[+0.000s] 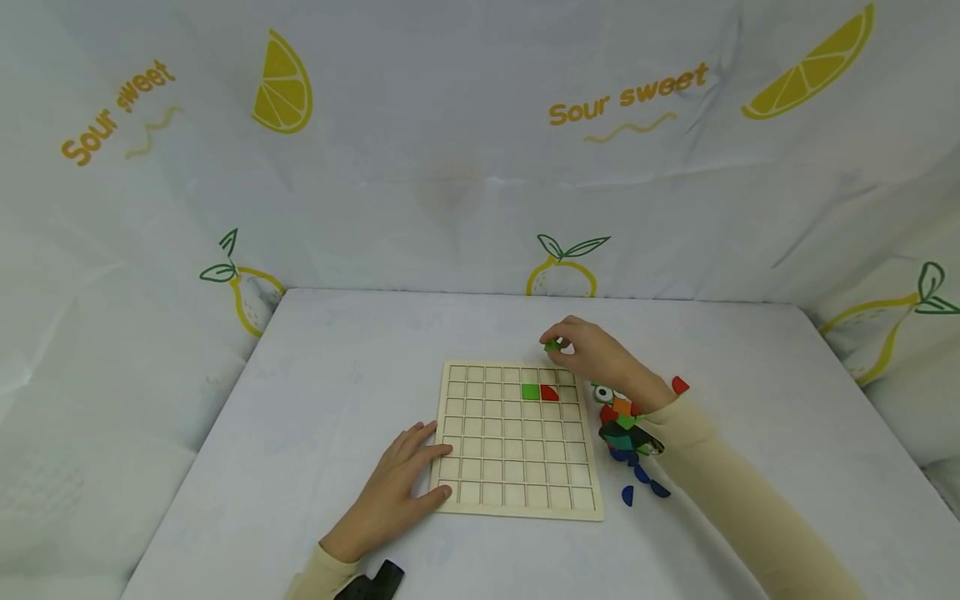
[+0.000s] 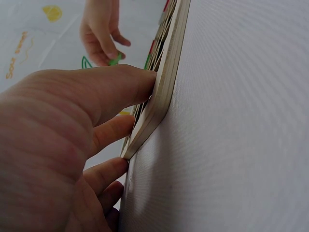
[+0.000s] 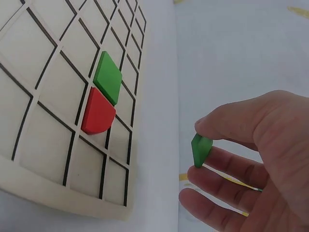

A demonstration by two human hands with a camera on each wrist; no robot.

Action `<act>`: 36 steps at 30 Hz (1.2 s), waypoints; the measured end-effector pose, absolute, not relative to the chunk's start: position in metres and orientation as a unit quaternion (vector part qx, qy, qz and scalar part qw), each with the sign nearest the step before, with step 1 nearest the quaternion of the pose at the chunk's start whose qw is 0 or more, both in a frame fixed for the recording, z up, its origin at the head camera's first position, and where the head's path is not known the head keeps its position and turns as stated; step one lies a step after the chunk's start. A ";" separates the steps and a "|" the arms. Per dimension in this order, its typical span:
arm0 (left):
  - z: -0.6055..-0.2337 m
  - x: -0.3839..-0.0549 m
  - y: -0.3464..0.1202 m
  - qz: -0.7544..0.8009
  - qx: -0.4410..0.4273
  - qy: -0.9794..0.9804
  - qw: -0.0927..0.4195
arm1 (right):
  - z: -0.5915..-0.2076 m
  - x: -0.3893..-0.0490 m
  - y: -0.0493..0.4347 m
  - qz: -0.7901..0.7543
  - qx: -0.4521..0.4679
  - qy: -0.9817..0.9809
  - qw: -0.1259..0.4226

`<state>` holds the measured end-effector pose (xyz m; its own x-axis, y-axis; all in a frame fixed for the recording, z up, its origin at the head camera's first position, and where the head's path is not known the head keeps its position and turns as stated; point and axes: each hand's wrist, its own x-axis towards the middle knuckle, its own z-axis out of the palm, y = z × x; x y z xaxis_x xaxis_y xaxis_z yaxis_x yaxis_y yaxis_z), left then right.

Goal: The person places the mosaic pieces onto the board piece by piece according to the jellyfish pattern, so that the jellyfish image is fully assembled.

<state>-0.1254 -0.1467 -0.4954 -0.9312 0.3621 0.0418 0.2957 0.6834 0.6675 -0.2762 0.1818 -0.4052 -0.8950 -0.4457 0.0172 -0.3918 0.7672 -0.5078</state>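
Across the white table (image 1: 360, 358), a pale gridded board (image 1: 514, 494) has only two cells visibly filled, both towards one o'clock from its middle: a green square (image 1: 531, 392) and, just beside it, a round-cornered red piece (image 1: 550, 393). The other visible cells are bare, so the filling looks barely begun, with loose coloured pieces (image 1: 622, 407) heaped at three o'clock. Beyond the board at one o'clock, the right hand (image 1: 596, 358) pinches a small green piece (image 1: 552, 345). At eight o'clock the left hand (image 1: 393, 492) rests, fingers extended, against the board's edge. "Sour sweet" reads twice on the backdrop (image 1: 420, 125), at ten and towards one o'clock; no brand shows.
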 end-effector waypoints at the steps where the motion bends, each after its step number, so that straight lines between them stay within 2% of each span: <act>1: -0.495 -0.125 -0.147 0.355 0.179 0.916 0.047 | -0.406 -0.277 0.180 -0.257 -0.227 0.938 0.054; 9: -0.494 -0.125 -0.147 0.356 0.179 0.915 0.055 | -0.408 -0.276 0.165 -0.263 -0.260 0.927 0.069; 36: -0.494 -0.125 -0.147 0.363 0.181 0.913 0.053 | -0.423 -0.270 0.145 -0.256 -0.270 0.922 0.103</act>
<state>-0.1254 -0.1469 -0.4935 -0.9288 0.3691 0.0346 0.2921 0.6712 0.6813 -0.2697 0.1448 -0.4228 -0.8326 -0.5515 -0.0509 -0.4462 0.7225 -0.5281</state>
